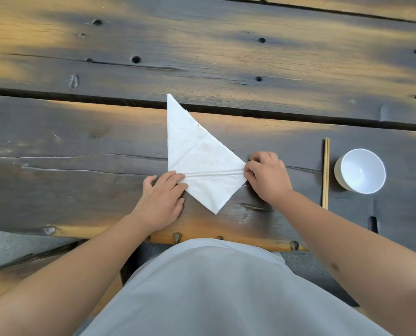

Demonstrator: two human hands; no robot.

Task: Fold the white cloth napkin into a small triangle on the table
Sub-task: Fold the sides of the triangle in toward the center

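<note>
The white cloth napkin (197, 156) lies on the dark wooden table (80, 141) as a folded shape, with one long point reaching away from me and a shorter point aimed at the near edge. A raised crease runs across it between my hands. My left hand (162, 200) rests palm down with its fingertips pressing the napkin's left corner. My right hand (266, 177) pinches the napkin's right corner between thumb and fingers.
A pair of wooden chopsticks (325, 173) lies to the right of the napkin, pointing away from me. A white bowl (361, 170) stands just beyond them. A wide gap (80, 98) between planks runs across the table behind the napkin. The table's near edge (202, 235) is close to my body.
</note>
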